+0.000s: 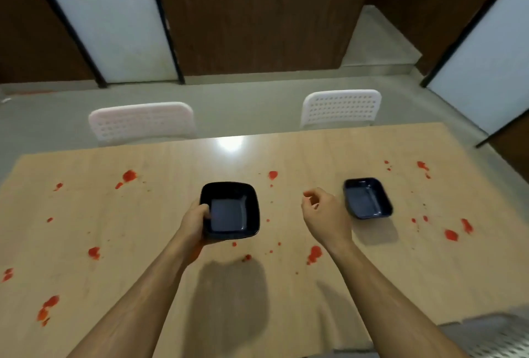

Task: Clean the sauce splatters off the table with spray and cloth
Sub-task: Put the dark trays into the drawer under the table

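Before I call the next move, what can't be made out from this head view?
- Spray and cloth: neither in view.
- Table under the held bowl: hidden by the bowl and left hand.
- Near table edge: cut off by the frame's bottom.
- Right hand: fingertips blurred.

Two bowls on table [160, 174], left bowl [230, 210] apparently lifted, right bowl [367, 198] resting, 2 chairs behind.

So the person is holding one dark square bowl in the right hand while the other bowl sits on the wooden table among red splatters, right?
Not quite: the head view shows the left hand gripping the dark square bowl. The right hand holds nothing. The other dark bowl does sit on the wooden table among red sauce splatters.
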